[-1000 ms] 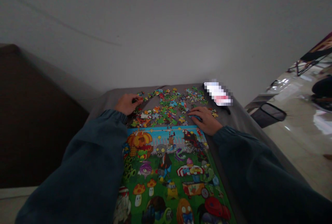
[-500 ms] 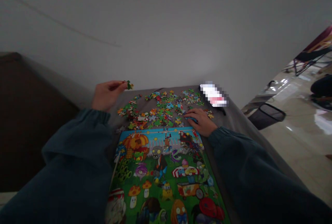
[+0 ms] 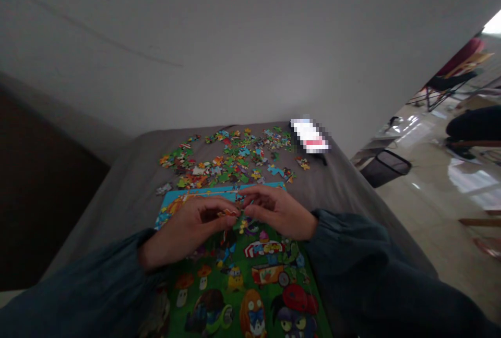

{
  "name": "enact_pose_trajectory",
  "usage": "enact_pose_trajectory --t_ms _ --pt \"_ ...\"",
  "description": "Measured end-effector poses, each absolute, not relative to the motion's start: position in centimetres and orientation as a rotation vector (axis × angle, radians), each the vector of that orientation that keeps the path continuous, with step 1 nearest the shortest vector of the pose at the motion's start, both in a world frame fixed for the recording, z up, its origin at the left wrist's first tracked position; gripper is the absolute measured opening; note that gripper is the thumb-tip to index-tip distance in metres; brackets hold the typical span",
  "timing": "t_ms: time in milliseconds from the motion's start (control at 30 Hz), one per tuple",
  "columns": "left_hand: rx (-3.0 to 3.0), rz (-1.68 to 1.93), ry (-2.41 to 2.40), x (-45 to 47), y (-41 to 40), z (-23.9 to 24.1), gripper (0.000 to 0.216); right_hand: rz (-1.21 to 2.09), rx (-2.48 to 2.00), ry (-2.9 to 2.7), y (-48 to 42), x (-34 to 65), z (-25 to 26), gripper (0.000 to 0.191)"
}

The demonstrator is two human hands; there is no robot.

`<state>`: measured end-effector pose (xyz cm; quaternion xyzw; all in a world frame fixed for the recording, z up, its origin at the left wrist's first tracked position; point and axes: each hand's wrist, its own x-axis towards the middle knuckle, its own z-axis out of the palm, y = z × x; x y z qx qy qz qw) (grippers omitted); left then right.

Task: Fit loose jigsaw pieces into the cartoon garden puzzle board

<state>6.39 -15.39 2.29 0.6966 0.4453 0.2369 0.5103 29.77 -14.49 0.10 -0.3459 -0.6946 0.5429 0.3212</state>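
Note:
My left hand (image 3: 191, 226) is closed in a pinch on small jigsaw puzzle pieces (image 3: 228, 213), orange and red at the edge that shows. My right hand (image 3: 279, 213) meets it from the other side. Its thumb and fingers are curled in, and what lies between their tips is mostly hidden. Both hands are above the upper part of a picture board (image 3: 219, 287) with cartoon plants and zombies on green, and they cover part of it. Beyond the board, many loose jigsaw pieces (image 3: 242, 153) are spread in a rough patch.
A phone with a lit, blurred screen (image 3: 309, 135) lies at the back right of the grey cloth (image 3: 121, 192). The pale wall (image 3: 235, 56) rises behind. To the right, a dark bin (image 3: 385, 168) stands on the shiny floor, with a person's leg (image 3: 473, 125) farther off.
My left hand has come down and right with its pieces, from beyond the board's upper left corner. My right hand has left the loose pieces and moved in beside it. The view has shifted slightly.

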Motion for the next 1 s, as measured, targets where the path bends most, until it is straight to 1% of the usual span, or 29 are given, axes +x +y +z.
enact_pose_trajectory --t_ms 100,233,433,600,667,833,900,1000 --pt "1.629 0.59 1.062 6.7 -16.1 2.0 0.025 1.609 -0.898 -1.699 -15.0 29.0 -0.5 0.032" --pt "1.483 0.559 1.089 6.4 -16.1 1.3 0.03 1.741 -0.945 -1.626 -15.1 29.0 -0.7 0.032" --pt "1.14 0.549 1.103 6.1 -16.6 0.8 0.049 1.836 -1.01 -1.592 -14.7 29.4 -0.5 0.037" --pt "0.896 0.682 1.037 6.4 -16.6 1.0 0.057 1.843 -0.95 -1.52 -13.9 30.1 -0.3 0.024" --pt "0.899 0.662 1.02 6.4 -16.6 0.9 0.058 1.849 -0.941 -1.468 -13.8 30.2 -0.2 0.024" --pt "0.993 0.574 0.982 6.5 -16.8 0.2 0.067 1.864 -0.918 -1.359 -14.1 29.9 -0.1 0.031" --pt "1.067 0.549 0.992 6.5 -16.9 0.1 0.065 1.871 -0.947 -1.359 -14.2 29.8 -0.2 0.033" --pt "1.221 0.552 1.02 6.5 -17.0 0.1 0.054 1.851 -1.001 -1.368 -14.3 29.7 -0.2 0.036"
